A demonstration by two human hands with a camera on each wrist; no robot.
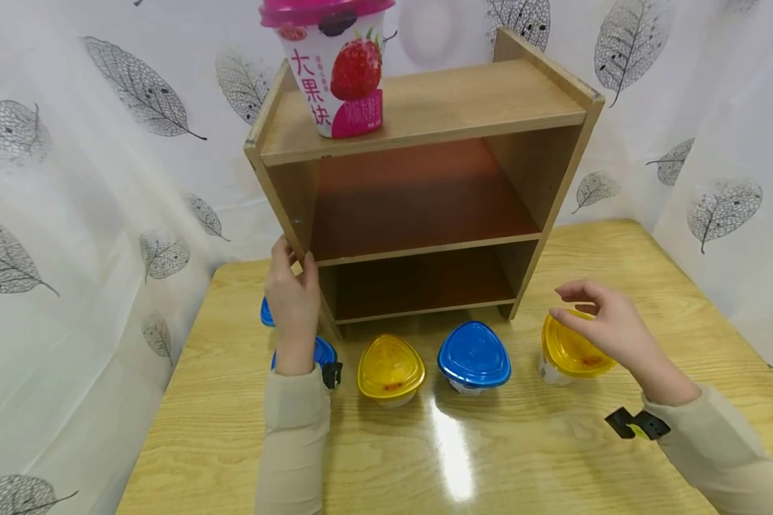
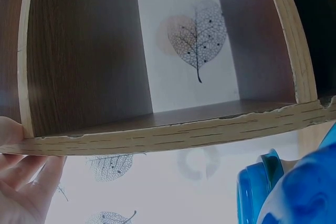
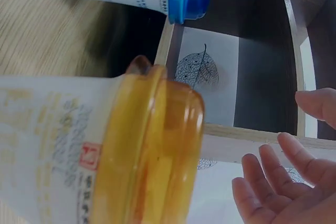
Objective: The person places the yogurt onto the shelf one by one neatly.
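Observation:
A small wooden shelf unit (image 1: 425, 247) stands on the table. My left hand (image 1: 291, 307) grips the front edge of its left side panel, with the thumb on one face and the fingers on the other; the left wrist view shows this hold on the panel (image 2: 173, 136). Over a yellow-lidded cup (image 1: 570, 347) at the right hovers my right hand (image 1: 608, 325), its fingers loosely curved around nothing. In the right wrist view the fingers are apart from that cup (image 3: 152, 156). A strawberry yogurt cup (image 1: 341, 79) with a pink lid sits on the shelf's top board.
In front of the shelf are another yellow-lidded cup (image 1: 391, 368) and a blue-lidded cup (image 1: 473, 356). More blue lids (image 1: 324, 352) show beside my left wrist, partly hidden. A leaf-patterned white curtain (image 1: 90, 179) hangs behind and beside the wooden table (image 1: 232, 443).

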